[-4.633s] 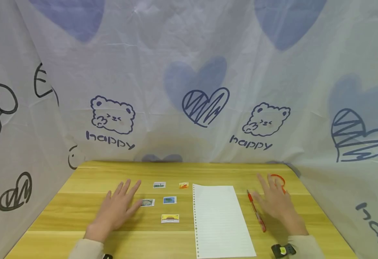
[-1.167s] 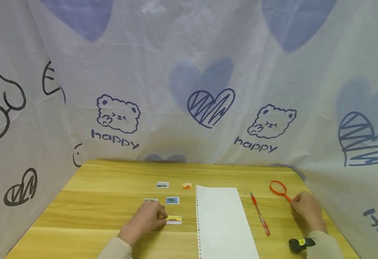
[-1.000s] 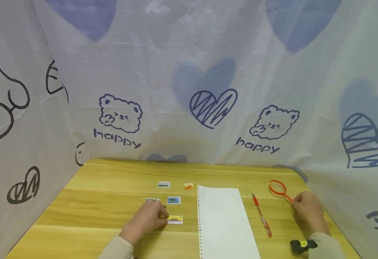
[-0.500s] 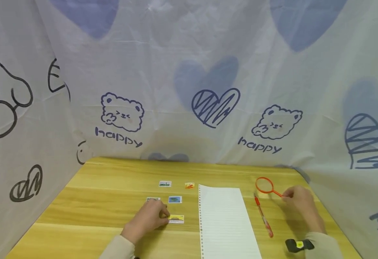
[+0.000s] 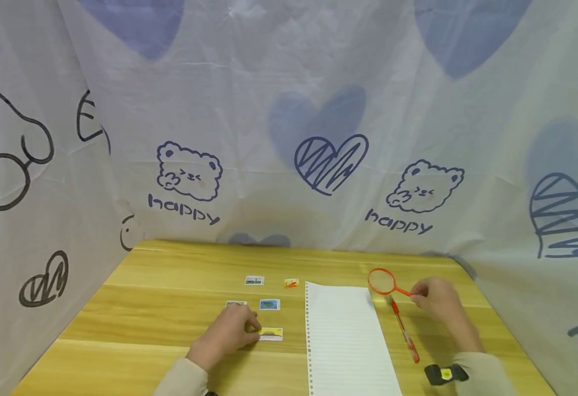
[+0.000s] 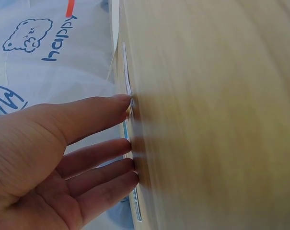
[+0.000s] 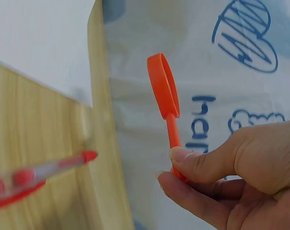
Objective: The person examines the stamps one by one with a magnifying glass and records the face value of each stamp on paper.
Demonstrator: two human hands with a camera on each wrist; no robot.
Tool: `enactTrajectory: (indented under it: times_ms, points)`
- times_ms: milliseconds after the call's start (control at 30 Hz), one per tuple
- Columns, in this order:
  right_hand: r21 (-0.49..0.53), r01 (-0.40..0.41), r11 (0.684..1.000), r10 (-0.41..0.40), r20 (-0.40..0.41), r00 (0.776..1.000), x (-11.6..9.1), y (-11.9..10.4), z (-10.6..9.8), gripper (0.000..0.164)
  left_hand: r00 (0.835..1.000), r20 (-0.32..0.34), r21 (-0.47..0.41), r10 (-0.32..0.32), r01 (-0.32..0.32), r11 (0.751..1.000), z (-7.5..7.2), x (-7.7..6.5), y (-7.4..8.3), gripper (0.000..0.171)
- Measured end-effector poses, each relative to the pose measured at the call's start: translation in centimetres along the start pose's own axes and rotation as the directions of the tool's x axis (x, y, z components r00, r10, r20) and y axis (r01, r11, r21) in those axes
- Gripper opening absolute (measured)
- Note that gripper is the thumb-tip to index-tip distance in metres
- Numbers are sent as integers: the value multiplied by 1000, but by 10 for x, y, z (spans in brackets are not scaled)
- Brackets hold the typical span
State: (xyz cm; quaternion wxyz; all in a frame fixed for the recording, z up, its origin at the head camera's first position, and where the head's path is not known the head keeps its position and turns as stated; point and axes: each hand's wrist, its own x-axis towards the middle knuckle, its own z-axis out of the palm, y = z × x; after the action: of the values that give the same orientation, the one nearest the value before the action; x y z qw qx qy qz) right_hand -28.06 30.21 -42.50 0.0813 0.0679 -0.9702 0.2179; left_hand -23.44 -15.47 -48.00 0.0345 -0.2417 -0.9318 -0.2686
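Note:
In the head view my left hand (image 5: pixel 229 333) is at the left end of a yellow postage stamp (image 5: pixel 271 334) on the table. Its thumb and index finger pinch that end, the index hidden behind the thumb in the left wrist view, where the other fingertips rest on the wood. My right hand (image 5: pixel 439 300) grips the handle of a red magnifying glass (image 5: pixel 381 281) between thumb and fingers. In the right wrist view the magnifying glass (image 7: pixel 163 86) is held up off the table, its round frame seen nearly edge-on. In the head view its lens overlaps the paper's far right corner.
Other stamps lie around the left hand: a blue one (image 5: pixel 270 304), a greenish one (image 5: pixel 236 303) partly covered by the hand, a grey-green one (image 5: pixel 254 280) and an orange-yellow one (image 5: pixel 291 282). Lined paper (image 5: pixel 348 335) lies mid-table, with a red pen (image 5: pixel 405 333) to its right.
Earlier both hands were spread over the table. The left came to the yellow stamp and has stayed there; the right took the magnifying glass's handle, lifted it and carried it left toward the paper.

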Motion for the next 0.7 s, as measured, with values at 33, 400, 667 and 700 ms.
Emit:
enactTrajectory:
  times_ms: [33, 400, 667, 700]
  points:
    - [4, 8, 1000, -8, 1, 1000, 0, -4, 1, 6, 1000, -1, 1, 1, -1, 1000, 0, 0, 0, 12]
    - [45, 59, 997, -59, 5, 998, 0, -37, 12, 5, 1000, -1, -7, -7, 7, 1000, 1, -1, -1, 12]
    - [69, 71, 995, -72, 14, 997, -1, -55, 20, 4, 1000, 3, -14, -17, 17, 1000, -1, -1, 1, 11]
    - [67, 77, 995, -78, 13, 997, 0, -57, 21, 3, 1000, 3, -17, -20, 20, 1000, -1, -1, 2, 11]
